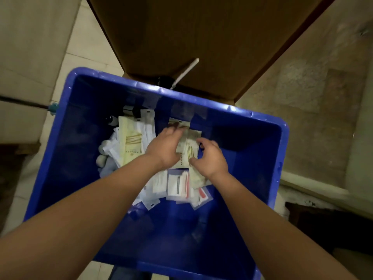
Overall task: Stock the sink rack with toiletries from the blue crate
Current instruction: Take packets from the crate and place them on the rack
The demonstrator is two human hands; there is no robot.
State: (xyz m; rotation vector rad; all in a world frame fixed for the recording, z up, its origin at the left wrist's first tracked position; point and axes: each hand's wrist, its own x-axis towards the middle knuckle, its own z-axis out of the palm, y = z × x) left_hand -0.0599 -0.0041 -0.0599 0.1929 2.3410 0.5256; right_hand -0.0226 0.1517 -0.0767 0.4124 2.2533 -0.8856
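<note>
A deep blue crate (260,150) fills the middle of the head view. Inside lie several cream toiletry packets with gold stripes (131,142), clear sachets (177,184) and small white items (105,154). Both my hands are down in the crate. My left hand (165,148) reaches forward with its fingers resting on a cream packet (189,136). My right hand (210,158) curls its thumb and fingers round a gold-striped packet (188,156) from the right side. The sink rack is not in view.
A brown cardboard box flap (201,37) rises behind the crate, with a white stick (185,72) leaning against it. Pale tiled floor (84,43) lies to the left, a stone wall (312,87) to the right. A dark object (327,225) sits at the lower right.
</note>
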